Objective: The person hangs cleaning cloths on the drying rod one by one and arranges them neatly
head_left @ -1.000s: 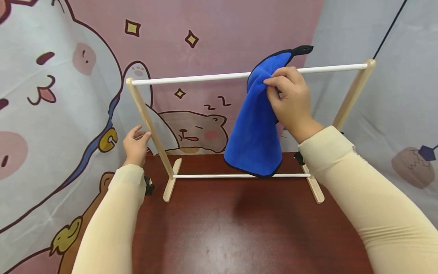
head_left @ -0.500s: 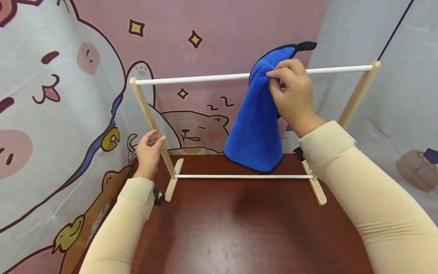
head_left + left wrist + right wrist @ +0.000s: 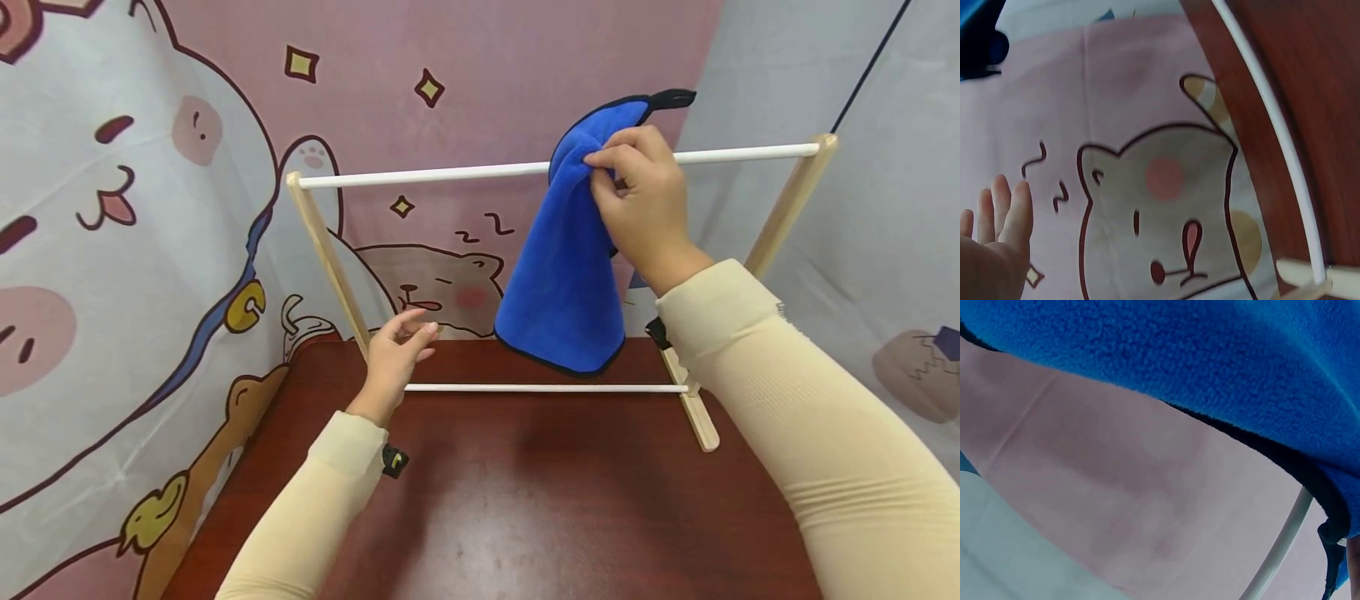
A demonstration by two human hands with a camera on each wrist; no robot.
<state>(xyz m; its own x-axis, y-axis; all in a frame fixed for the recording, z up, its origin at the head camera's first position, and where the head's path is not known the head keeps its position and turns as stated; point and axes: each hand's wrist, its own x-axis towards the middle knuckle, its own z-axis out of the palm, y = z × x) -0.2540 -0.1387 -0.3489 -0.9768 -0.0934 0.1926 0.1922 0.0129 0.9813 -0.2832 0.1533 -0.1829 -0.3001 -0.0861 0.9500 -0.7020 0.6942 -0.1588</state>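
Observation:
A blue towel (image 3: pixel 562 283) with black edging hangs from my right hand (image 3: pixel 641 204), which pinches it near the top, at the height of the rack's upper white rod (image 3: pixel 435 174). Its upper corner, with a black hanging loop (image 3: pixel 672 99), sticks out above the rod to the right. In the right wrist view the fuzzy cloth (image 3: pixel 1166 350) fills the top, and its black edge crosses the rod. My left hand (image 3: pixel 393 358) is held in the air in front of the rack's left post, fingers relaxed and holding nothing; its fingers also show in the left wrist view.
The drying rack has wooden side posts, the right post (image 3: pixel 787 204) in plain sight, and a lower white rod (image 3: pixel 540 388) close to the brown table (image 3: pixel 480 500). Cartoon-printed cloth (image 3: pixel 487 75) hangs behind and on both sides.
My left hand has moved right, from outside the left post to in front of it. The right hand keeps its pinch on the towel with little motion, while the whole view has shifted slightly.

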